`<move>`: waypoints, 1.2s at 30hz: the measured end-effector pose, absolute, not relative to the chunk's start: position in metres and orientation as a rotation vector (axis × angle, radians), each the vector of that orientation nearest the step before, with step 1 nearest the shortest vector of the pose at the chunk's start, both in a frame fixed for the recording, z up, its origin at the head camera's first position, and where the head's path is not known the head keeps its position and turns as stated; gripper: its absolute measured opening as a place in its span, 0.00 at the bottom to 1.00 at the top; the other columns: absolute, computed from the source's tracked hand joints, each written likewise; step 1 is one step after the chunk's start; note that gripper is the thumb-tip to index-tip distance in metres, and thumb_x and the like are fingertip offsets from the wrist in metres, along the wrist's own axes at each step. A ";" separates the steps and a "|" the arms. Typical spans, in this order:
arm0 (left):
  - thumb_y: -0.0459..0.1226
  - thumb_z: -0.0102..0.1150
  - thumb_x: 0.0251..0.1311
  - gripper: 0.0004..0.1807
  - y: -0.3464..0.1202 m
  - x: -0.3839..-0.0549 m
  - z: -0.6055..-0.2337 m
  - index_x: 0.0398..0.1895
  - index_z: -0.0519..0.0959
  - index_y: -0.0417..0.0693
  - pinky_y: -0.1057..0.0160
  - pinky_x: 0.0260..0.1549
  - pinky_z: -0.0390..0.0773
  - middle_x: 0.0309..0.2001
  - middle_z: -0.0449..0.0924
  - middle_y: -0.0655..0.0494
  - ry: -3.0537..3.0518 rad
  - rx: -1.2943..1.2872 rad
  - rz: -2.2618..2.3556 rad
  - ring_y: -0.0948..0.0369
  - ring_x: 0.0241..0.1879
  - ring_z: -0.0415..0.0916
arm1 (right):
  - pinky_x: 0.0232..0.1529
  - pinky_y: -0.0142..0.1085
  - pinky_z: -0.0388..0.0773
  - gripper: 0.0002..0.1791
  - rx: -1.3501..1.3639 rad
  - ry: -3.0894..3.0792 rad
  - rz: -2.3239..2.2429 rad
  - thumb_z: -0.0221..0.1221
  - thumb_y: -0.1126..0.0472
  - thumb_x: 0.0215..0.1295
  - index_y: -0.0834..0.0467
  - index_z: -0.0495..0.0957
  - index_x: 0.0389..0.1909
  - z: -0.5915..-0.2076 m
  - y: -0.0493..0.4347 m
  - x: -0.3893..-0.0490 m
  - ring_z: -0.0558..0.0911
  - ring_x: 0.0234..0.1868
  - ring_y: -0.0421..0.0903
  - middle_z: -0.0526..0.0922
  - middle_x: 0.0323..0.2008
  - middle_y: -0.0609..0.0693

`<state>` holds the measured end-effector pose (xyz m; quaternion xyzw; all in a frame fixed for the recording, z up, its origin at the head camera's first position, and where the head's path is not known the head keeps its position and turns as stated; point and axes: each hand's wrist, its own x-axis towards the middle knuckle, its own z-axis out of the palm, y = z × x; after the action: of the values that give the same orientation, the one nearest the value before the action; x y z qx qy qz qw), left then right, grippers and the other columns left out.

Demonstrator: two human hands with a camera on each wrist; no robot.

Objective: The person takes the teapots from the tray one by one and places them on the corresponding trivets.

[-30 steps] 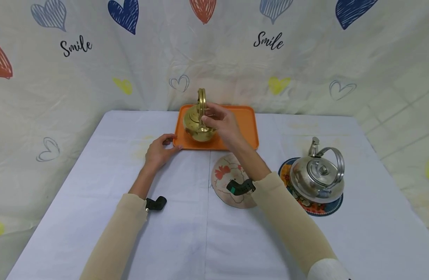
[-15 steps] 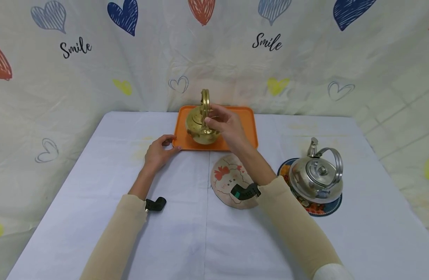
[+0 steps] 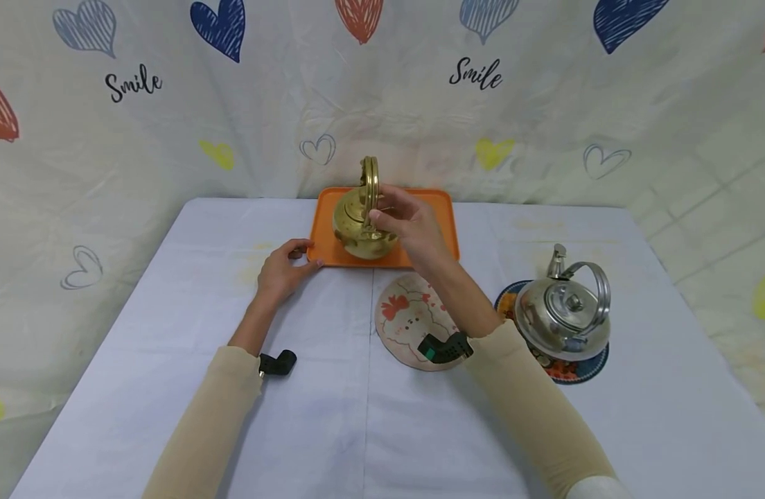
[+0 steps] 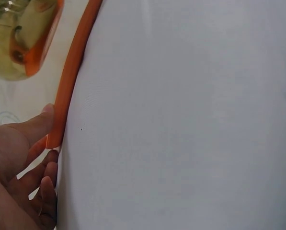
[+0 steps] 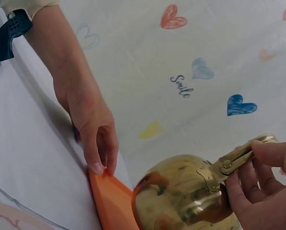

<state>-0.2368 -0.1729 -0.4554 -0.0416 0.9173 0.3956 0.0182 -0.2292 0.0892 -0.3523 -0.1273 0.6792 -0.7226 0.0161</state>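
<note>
My right hand (image 3: 416, 232) pinches the upright handle of a small brass kettle (image 3: 353, 223) between thumb and fingers. That kettle is over the left-middle part of an orange tray (image 3: 320, 239); whether its base touches the tray I cannot tell. At the tray's near-left corner my left hand (image 3: 279, 277) grips the edge. In the left wrist view, the thumb lies on the upper side of the tray rim (image 4: 68, 91) and curled fingers are below. The right wrist view shows the shiny kettle body (image 5: 174, 196) beside the right fingers, with the handle between them.
A round mat with a cartoon face (image 3: 407, 329) lies in front of the tray, partly behind the right forearm. To the right, a steel kettle (image 3: 560, 319) stands on a colourful round mat (image 3: 585, 371). A curtain with printed hearts (image 3: 395, 90) hangs behind the white table (image 3: 320, 416).
The right hand and the brass kettle have shifted slightly to the right over the tray. The left hand stays on the tray corner. The steel kettle has not moved.
</note>
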 end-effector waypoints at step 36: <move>0.50 0.69 0.66 0.29 -0.173 -0.238 -0.457 0.69 0.76 0.56 0.44 0.67 0.71 0.66 0.79 0.49 2.845 -0.146 1.232 0.49 0.66 0.74 | 0.48 0.29 0.81 0.24 -0.424 2.107 -2.269 0.63 0.68 0.71 0.61 0.77 0.67 -0.346 0.109 -0.208 0.83 0.46 0.42 0.84 0.41 0.41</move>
<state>-0.2375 -0.1725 -0.4572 -0.0470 0.9165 0.3968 0.0192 -0.2075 0.1086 -0.3461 -0.1355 0.6742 -0.7260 0.0078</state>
